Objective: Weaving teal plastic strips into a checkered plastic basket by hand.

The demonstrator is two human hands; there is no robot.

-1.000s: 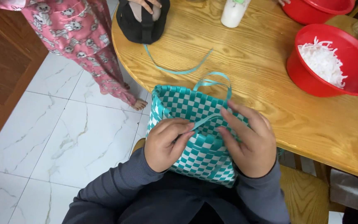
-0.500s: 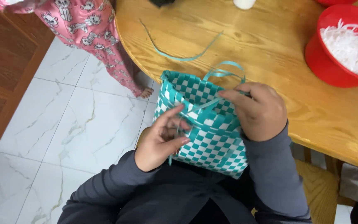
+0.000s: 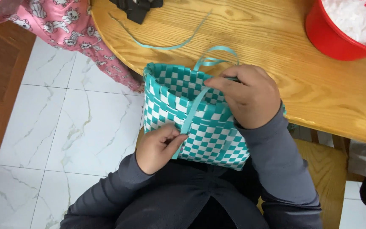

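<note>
- The left hand [image 3: 159,146] is curled shut, thumb and fingers pinching the lower end of a teal weaving strip [image 3: 193,112] against the near wall of the basket
- The right hand [image 3: 248,95] is bent over the basket's far right rim, fingers closed on the top edge where the strip's upper end runs under them
- The strip slants across the basket's open mouth, from the right hand down to the left hand
- The woven basket [image 3: 208,135], a teal and white check, sits in the person's lap with its mouth up, its far side against the edge of the wooden table [image 3: 276,46]
- A looped end of teal strip [image 3: 217,55] rises behind the basket, just beyond the right hand
- A loose teal strip [image 3: 166,44] lies curved on the table, well apart from the basket
- A red bowl [image 3: 331,38] of white shreds stands at the table's far right
- A black bag [image 3: 138,8] shows at the top edge
- Someone in pink patterned clothing [image 3: 64,25] stands on the white marble floor [image 3: 64,127] at the left
</note>
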